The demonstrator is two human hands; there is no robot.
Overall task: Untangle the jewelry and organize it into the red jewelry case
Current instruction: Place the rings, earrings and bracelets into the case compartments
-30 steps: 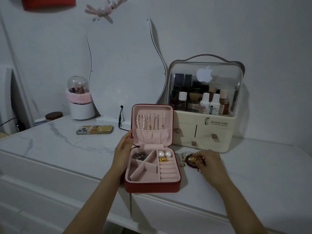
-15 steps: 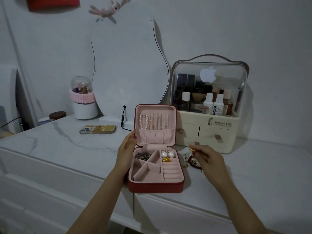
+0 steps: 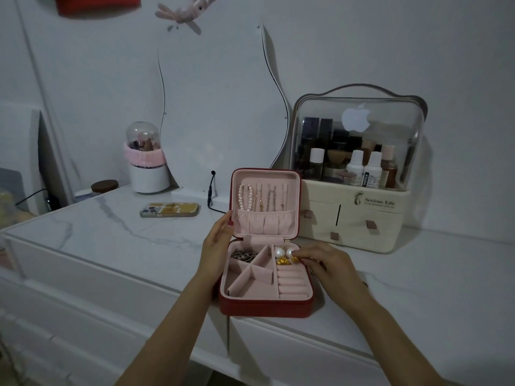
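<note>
One phone (image 3: 169, 209) is seen lying on the table (image 3: 111, 235), well left of the left hand (image 3: 218, 240). That hand's fingers (image 3: 225, 222) are kept straight and together, pressed flat against the left edge of the one red jewelry case (image 3: 264, 305), which is stood open. Just right of those fingers, one pearl bracelet (image 3: 245, 196) is hung in the lid. Two pearls (image 3: 283, 252) are seen touching the right hand (image 3: 326, 263), by whose fingers (image 3: 305, 253) a gold piece (image 3: 294, 259) is pinched over the rear right compartment. One cosmetics organizer (image 3: 354, 215) is stood behind.
</note>
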